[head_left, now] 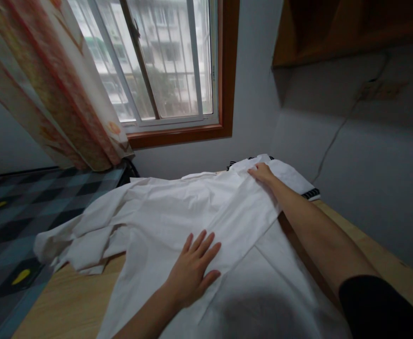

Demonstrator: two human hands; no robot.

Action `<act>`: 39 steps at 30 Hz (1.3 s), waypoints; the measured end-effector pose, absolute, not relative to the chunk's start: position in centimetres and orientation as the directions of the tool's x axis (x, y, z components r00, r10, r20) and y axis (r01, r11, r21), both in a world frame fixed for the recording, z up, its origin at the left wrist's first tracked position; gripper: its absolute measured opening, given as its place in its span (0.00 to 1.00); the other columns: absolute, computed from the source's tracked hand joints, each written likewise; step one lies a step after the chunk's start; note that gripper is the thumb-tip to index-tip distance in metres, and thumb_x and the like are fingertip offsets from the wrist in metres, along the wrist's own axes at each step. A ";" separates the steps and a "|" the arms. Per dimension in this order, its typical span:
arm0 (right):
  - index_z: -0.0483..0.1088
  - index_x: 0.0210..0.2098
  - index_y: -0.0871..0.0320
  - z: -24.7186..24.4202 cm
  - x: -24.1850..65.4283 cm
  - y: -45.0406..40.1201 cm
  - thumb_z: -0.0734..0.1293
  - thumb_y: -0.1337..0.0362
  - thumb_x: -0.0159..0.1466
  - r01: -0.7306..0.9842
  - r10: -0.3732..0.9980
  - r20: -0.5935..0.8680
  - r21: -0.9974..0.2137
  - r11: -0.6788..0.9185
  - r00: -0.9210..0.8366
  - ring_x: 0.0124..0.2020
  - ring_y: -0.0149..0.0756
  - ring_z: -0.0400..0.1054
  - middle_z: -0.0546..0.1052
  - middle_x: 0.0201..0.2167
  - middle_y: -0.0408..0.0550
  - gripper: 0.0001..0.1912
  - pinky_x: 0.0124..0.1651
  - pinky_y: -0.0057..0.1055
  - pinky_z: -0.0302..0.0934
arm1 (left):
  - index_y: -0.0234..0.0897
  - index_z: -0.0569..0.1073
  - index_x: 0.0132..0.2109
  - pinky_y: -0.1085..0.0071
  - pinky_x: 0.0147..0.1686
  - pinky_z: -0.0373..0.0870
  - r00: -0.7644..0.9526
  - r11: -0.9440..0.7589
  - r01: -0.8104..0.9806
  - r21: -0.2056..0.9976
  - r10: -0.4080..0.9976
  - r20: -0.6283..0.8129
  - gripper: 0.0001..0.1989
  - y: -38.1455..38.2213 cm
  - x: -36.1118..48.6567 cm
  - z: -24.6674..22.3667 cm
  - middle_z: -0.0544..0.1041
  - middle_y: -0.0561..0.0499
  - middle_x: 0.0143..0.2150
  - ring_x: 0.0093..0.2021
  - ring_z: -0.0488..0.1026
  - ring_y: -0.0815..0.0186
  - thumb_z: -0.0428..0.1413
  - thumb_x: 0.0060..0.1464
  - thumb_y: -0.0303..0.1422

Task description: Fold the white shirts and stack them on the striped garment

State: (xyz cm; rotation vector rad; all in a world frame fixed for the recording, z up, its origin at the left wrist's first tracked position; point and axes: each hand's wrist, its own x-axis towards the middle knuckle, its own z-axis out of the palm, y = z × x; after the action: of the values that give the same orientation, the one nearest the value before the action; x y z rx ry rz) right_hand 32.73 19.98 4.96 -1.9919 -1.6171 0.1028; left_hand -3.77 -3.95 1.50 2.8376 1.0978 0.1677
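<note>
A large white garment [178,212] lies spread over the wooden table, with one sleeve [89,240] bunched at the left and hanging past the table's edge. My left hand [194,270] rests on the middle of the cloth, palm down, fingers spread. Farther off, near the garment's upper right, my right hand [263,173] has its fingers pressed together on the white fabric. A diagonal fold runs across the cloth between the two hands. White fabric with a black striped edge [311,194] lies beyond my right forearm.
The wooden tabletop [82,294] shows at the left and right. A checked bed cover [12,221] is at the left, below a patterned curtain [68,89]. Behind are a window [171,61] and a wall; a shelf [319,52] and a cable [335,136] are at the right.
</note>
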 end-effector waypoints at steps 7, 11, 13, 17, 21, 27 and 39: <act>0.75 0.42 0.59 3.3 33.0 20.0 0.62 0.57 0.65 0.854 0.853 0.278 -0.420 -0.306 0.442 0.46 0.47 0.71 0.77 0.43 0.61 0.15 0.46 0.38 0.62 | 0.49 0.51 0.70 0.43 0.66 0.42 0.769 -0.759 0.629 0.168 0.640 0.014 0.33 -4.1 -3.8 2.0 0.50 0.46 0.72 0.71 0.46 0.50 0.45 0.62 0.52; 0.74 0.44 0.60 2.3 32.5 19.9 0.59 0.55 0.67 0.851 0.834 0.293 -0.405 -0.334 0.467 0.46 0.48 0.71 0.77 0.42 0.62 0.18 0.47 0.40 0.61 | 0.50 0.50 0.70 0.39 0.65 0.41 0.721 -0.706 0.688 0.169 0.692 -0.043 0.36 -3.9 -3.6 2.2 0.48 0.43 0.72 0.71 0.43 0.46 0.44 0.60 0.56; 0.72 0.47 0.61 2.6 32.4 19.9 0.56 0.53 0.68 0.842 0.822 0.299 -0.413 -0.346 0.484 0.46 0.49 0.70 0.76 0.44 0.62 0.21 0.47 0.41 0.61 | 0.50 0.50 0.70 0.38 0.64 0.41 0.711 -0.694 0.699 0.171 0.701 -0.061 0.38 -3.9 -3.5 2.2 0.46 0.43 0.72 0.71 0.41 0.45 0.44 0.58 0.58; 0.66 0.55 0.60 4.1 32.3 17.9 0.55 0.52 0.68 0.871 0.796 0.418 -0.417 -0.259 0.437 0.53 0.49 0.65 0.70 0.53 0.61 0.24 0.52 0.41 0.58 | 0.50 0.50 0.70 0.38 0.64 0.40 0.713 -0.694 0.698 0.175 0.696 -0.084 0.42 -3.8 -3.5 2.2 0.45 0.43 0.72 0.71 0.41 0.45 0.45 0.54 0.62; 0.62 0.61 0.61 3.4 31.7 11.9 0.59 0.52 0.66 0.975 0.852 0.522 -0.158 0.155 -0.051 0.63 0.49 0.54 0.63 0.63 0.60 0.28 0.62 0.44 0.49 | 0.49 0.51 0.70 0.39 0.64 0.40 0.709 -0.692 0.703 0.163 0.700 -0.083 0.43 -3.7 -3.4 2.3 0.45 0.43 0.72 0.71 0.42 0.45 0.45 0.53 0.63; 0.57 0.66 0.54 -0.7 32.8 5.6 0.59 0.51 0.67 0.909 0.885 0.219 0.018 0.417 -0.410 0.67 0.49 0.50 0.58 0.67 0.54 0.30 0.67 0.49 0.42 | 0.49 0.50 0.70 0.40 0.64 0.40 0.721 -0.711 0.691 0.129 0.691 -0.055 0.42 -3.6 -3.3 1.9 0.46 0.44 0.72 0.71 0.42 0.46 0.44 0.54 0.62; 0.64 0.54 0.57 -1.2 34.6 -2.5 0.63 0.56 0.60 0.696 0.875 0.342 -0.718 0.008 0.344 0.47 0.44 0.71 0.73 0.49 0.57 0.23 0.49 0.42 0.66 | 0.46 0.52 0.70 0.43 0.64 0.44 0.741 -0.748 0.655 0.107 0.664 0.101 0.42 -3.3 -3.7 1.1 0.50 0.43 0.71 0.70 0.46 0.45 0.47 0.54 0.61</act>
State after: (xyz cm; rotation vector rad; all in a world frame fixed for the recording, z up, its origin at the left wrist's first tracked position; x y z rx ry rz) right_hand 34.56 -2.49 -1.16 -1.7370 -1.4047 0.2584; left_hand -3.66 -3.29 1.13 2.8711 1.0883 0.2048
